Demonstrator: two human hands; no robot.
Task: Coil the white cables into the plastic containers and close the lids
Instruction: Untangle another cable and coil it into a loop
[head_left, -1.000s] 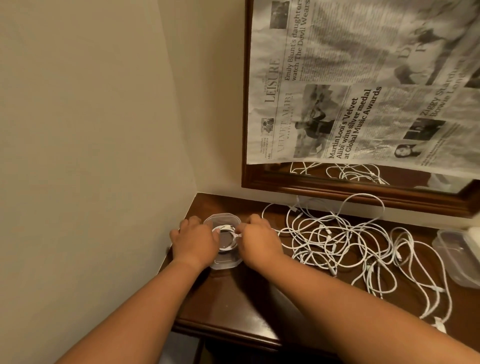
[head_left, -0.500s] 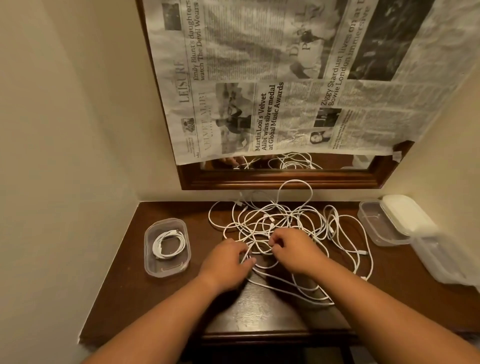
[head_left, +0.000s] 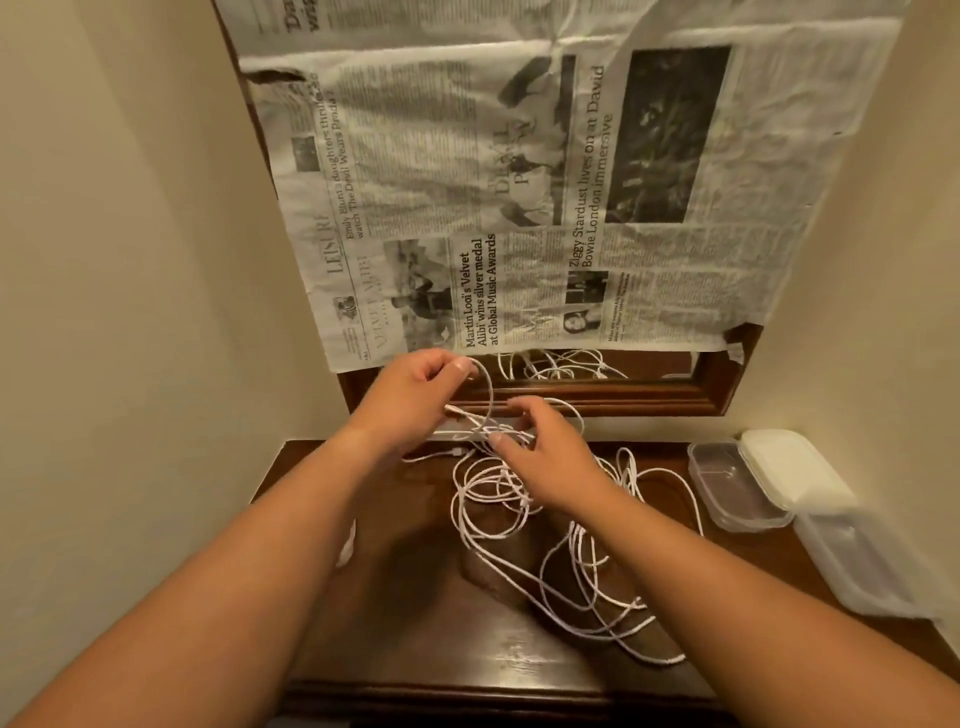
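Well, from my end both hands are up in the cables (head_left: 524, 499), a loose tangle of thin, round white cord spread over the glossy dark wood table (head_left: 415, 649). My left hand (head_left: 415, 395) is raised above the back edge of the table, thumb and forefinger pinched on one strand that arcs down in a smooth loop from its fingertips. My right hand (head_left: 545, 457) sits just beside it and lower, with thumb and curled fingers closed on a knot of crossing strands. A small plug end pokes out between the two hands. The rest of the cord trails in wide, limp loops toward the front right of the table.

At the right edge stands a clear plastic tub (head_left: 727, 493), rectangular with rounded corners and open. A matte white lid (head_left: 789, 467) lies against its far side. A second tub (head_left: 862, 566), frosted and blurred, sits nearer to me, touching the first.

Behind them, crinkled newspaper (head_left: 519, 182) covers most of a mirror in a moulded wooden frame (head_left: 649, 400). The bare strip of glass reflects more cord.
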